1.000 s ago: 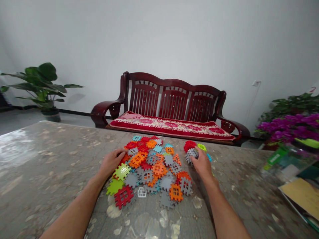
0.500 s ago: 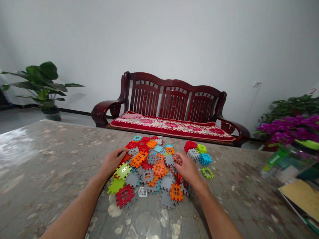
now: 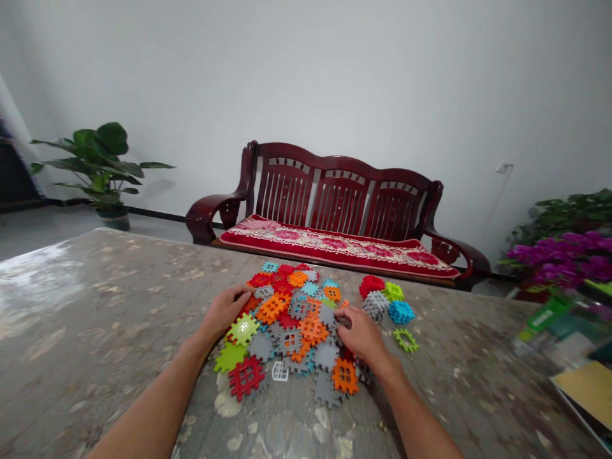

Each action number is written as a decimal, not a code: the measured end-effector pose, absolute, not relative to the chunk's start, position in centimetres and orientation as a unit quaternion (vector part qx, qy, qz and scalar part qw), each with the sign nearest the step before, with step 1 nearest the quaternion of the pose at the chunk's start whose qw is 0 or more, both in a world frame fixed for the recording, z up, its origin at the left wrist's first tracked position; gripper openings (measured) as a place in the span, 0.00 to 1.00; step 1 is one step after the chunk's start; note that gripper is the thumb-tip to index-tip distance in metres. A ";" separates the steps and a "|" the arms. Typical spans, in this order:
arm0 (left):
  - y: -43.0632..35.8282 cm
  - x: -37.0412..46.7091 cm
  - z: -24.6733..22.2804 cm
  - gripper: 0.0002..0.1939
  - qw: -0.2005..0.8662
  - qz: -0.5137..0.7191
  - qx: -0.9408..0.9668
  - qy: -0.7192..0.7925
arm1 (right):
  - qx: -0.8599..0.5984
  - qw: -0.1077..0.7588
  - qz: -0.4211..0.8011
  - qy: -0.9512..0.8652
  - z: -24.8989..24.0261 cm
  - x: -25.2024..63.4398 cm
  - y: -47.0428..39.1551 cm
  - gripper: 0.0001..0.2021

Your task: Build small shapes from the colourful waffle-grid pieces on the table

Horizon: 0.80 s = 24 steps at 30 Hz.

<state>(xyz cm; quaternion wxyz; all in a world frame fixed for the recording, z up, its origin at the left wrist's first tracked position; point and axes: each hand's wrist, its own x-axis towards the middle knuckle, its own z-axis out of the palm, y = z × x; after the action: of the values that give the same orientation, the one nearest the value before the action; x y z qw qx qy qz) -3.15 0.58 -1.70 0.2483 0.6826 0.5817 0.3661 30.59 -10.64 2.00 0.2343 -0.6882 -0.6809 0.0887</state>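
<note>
Left hand (image 3: 228, 310) and right hand (image 3: 362, 331) at a pile of colourful interlocking pieces (image 3: 291, 340), red wooden bench (image 3: 335, 197) behind

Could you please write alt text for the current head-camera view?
Two bare hands, left and right, rest at either side of a loose heap of colorful notched plastic pieces on a patterned table. Beyond the right hand sit small red, gray, green and blue piles; behind stands a dark red wooden bench.
</note>
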 end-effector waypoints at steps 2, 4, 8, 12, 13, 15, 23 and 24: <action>0.4 -3.0 -1.5 0.21 0.263 0.372 0.688 0.565 | -0.686 0.268 0.079 -0.672 1.8 30.8 -10.6 0.17; 0.2 -2.9 -1.3 0.21 0.279 0.380 0.689 0.550 | -0.678 0.313 0.077 -0.661 1.3 31.1 -10.4 0.16; 0.1 -2.8 -1.2 0.21 0.311 0.399 0.676 0.536 | -0.656 0.381 0.090 -0.646 0.2 31.7 -9.7 0.13; 0.0 -2.6 -1.1 0.20 0.333 0.407 0.670 0.524 | -0.634 0.438 0.168 -0.615 -0.5 31.9 -9.1 0.13; -0.1 -2.6 -1.0 0.19 0.334 0.411 0.671 0.519 | -0.630 0.452 0.202 -0.598 -0.5 31.8 -9.0 0.13; -0.3 -2.5 -0.7 0.18 0.335 0.419 0.673 0.509 | -0.622 0.476 0.276 -0.557 -0.4 31.6 -9.0 0.15; -0.2 -2.5 -1.0 0.18 0.342 0.419 0.682 0.493 | -0.572 0.574 0.411 -0.418 0.2 31.3 -9.5 0.21; -0.1 -2.5 -1.2 0.18 0.344 0.421 0.681 0.491 | -0.576 0.573 0.406 -0.418 0.2 31.4 -9.4 0.21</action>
<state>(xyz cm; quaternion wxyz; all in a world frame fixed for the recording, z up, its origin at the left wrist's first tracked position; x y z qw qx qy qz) -2.51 -0.13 -1.16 0.3436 0.6807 0.4914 0.4208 31.45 -9.44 0.24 0.5730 -0.5761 -0.4180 0.4063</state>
